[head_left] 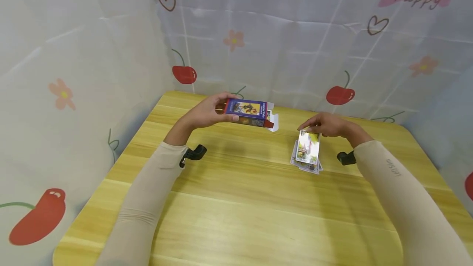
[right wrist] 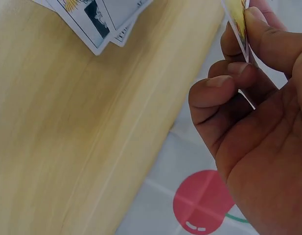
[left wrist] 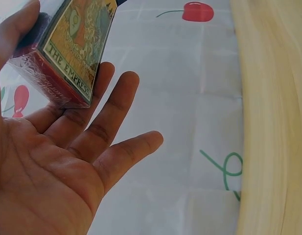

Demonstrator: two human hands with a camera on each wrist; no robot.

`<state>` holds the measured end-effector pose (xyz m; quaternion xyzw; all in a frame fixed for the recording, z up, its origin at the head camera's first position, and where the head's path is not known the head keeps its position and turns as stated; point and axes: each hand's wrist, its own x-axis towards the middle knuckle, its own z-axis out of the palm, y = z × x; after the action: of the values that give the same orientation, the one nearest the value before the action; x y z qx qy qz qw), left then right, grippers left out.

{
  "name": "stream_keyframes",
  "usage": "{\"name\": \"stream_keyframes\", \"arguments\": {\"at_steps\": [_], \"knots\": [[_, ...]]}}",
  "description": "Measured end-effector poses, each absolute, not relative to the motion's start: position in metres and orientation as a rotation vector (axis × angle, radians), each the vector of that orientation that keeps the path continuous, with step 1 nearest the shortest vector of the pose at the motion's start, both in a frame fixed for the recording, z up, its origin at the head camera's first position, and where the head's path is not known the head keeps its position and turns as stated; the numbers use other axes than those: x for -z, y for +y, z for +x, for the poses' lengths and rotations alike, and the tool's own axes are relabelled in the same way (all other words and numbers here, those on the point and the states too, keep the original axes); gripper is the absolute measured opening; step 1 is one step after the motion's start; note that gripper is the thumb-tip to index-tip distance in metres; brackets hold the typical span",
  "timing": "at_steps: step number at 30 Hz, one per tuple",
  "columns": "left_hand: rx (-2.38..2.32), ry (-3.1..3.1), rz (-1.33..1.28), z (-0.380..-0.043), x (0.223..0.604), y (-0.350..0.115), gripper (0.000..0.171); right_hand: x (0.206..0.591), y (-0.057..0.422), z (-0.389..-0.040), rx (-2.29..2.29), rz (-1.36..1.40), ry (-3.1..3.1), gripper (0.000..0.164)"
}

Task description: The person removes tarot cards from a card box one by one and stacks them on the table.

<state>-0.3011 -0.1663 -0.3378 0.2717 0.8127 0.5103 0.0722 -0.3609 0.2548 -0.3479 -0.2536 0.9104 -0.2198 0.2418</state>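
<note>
My left hand [head_left: 203,113] grips a blue tarot card box [head_left: 246,107] by its left end, above the back of the table. The box's white end flaps [head_left: 274,122] stand open on the right. In the left wrist view, the box [left wrist: 80,49] shows a side reading "THE EMPRESS", with thumb and fingers around it and the little finger spread away. My right hand [head_left: 329,124] pinches the top edge of a tarot card [head_left: 308,147], its bright picture facing up. Below that card lies a loose, fanned pile of cards [head_left: 309,169], partly hidden by it.
The wooden table [head_left: 236,216] reaches back to a hanging white sheet [head_left: 288,52] printed with cherries, hearts and flowers. More sheeting encloses the left and right sides. A black camera mount [head_left: 195,152] sits at the left wrist, another [head_left: 346,158] at the right.
</note>
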Motion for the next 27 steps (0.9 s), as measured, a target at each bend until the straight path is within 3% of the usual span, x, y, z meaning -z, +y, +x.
{"name": "stream_keyframes", "arguments": {"at_steps": [27], "knots": [[-1.525, 2.447, 0.829, -0.301, 0.339, -0.165, 0.062, 0.409, 0.253, -0.361, 0.694, -0.738, 2.519, 0.027]]}}
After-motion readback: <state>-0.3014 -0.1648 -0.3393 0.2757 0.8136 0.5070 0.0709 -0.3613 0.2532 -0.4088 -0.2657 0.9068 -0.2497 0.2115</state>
